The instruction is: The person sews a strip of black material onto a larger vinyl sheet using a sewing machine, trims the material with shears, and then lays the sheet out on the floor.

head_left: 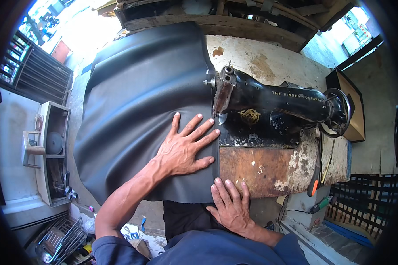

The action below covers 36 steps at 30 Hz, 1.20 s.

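Note:
A large sheet of black leather-like material (137,101) spreads over the left part of the table, its right edge running under the needle end of a black sewing machine (269,99). My left hand (188,145) lies flat on the sheet with fingers spread, fingertips close to the machine's presser foot area. At the table's front edge, my right hand (232,205) rests with fingers stretched out, beside the sheet's lower right corner. Neither hand grips anything. The presser foot and needle are small and partly hidden by the machine head.
The worn wooden tabletop (256,168) extends in front of the machine. Scissors with orange on the handle (314,183) lie at its right, below the handwheel (338,112). An open wooden box (351,106) stands beyond the wheel. At left is a grey drawer unit (53,154).

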Each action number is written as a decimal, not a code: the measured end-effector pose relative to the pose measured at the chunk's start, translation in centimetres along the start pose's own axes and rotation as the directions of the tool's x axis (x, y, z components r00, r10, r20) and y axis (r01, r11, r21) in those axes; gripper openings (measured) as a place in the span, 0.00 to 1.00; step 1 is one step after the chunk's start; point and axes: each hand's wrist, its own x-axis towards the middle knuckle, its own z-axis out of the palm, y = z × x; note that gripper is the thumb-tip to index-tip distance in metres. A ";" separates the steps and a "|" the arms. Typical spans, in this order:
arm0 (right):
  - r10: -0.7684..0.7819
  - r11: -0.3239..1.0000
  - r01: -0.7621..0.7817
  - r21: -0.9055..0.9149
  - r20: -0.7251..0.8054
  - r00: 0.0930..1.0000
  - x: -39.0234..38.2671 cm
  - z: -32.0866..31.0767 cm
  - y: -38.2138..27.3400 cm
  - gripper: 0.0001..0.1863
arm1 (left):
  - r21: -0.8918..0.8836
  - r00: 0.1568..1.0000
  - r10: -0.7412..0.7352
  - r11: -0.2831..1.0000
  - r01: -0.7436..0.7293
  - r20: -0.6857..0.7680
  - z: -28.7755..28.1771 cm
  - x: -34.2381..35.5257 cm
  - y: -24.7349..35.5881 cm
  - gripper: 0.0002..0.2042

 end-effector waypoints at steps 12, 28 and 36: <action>0.075 0.996 -0.076 -0.044 -0.017 0.997 0.6 0.2 -0.6 0.43 | -0.021 1.000 0.022 1.000 -0.023 -0.019 -0.5 1.1 -1.2 0.36; 0.174 0.984 -0.173 -0.052 0.008 0.985 2.0 0.4 -2.4 0.45 | -0.007 0.998 0.043 0.999 -0.044 -0.039 -1.1 2.4 -3.3 0.36; 0.227 0.973 -0.224 -0.054 0.048 0.973 3.0 -0.8 -2.3 0.41 | 0.067 0.994 0.070 0.996 -0.065 -0.084 -0.7 2.1 -2.5 0.32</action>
